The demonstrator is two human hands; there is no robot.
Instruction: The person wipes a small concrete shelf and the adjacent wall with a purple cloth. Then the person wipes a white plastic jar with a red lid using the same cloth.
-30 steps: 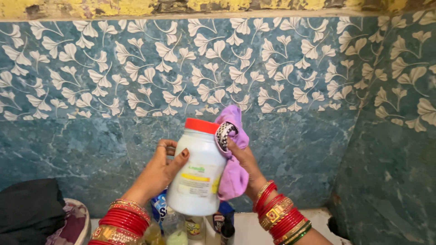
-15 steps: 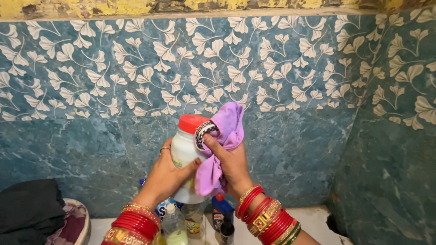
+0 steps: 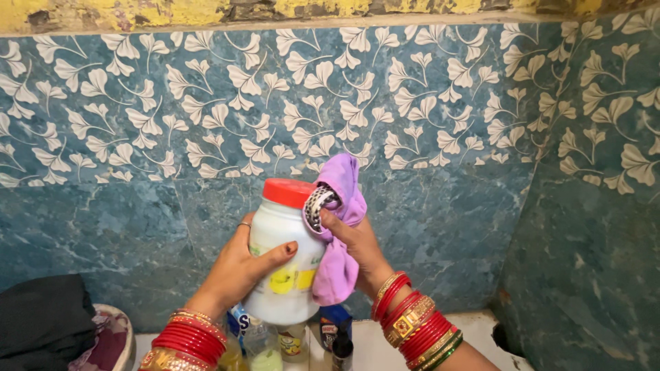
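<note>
My left hand (image 3: pixel 242 267) grips a white plastic jar (image 3: pixel 283 255) with a red lid (image 3: pixel 289 192) and a yellow label, held upright in front of the blue tiled wall. My right hand (image 3: pixel 357 246) holds a purple cloth (image 3: pixel 338 233) with a black-and-white patterned edge, pressed against the jar's right shoulder just below the lid. The cloth hangs down along the jar's right side. Both wrists carry stacks of red and gold bangles.
Below the jar stand several small bottles (image 3: pixel 265 343) and a blue pack on a white ledge (image 3: pixel 392 347). A black cloth (image 3: pixel 41 323) lies on a patterned cushion at the lower left. The tiled wall (image 3: pixel 440 137) turns a corner at the right.
The cloth has slid over the jar's upper right side, first left toward the lid, then slightly back. The jar turned, and its yellow label shows more now.
</note>
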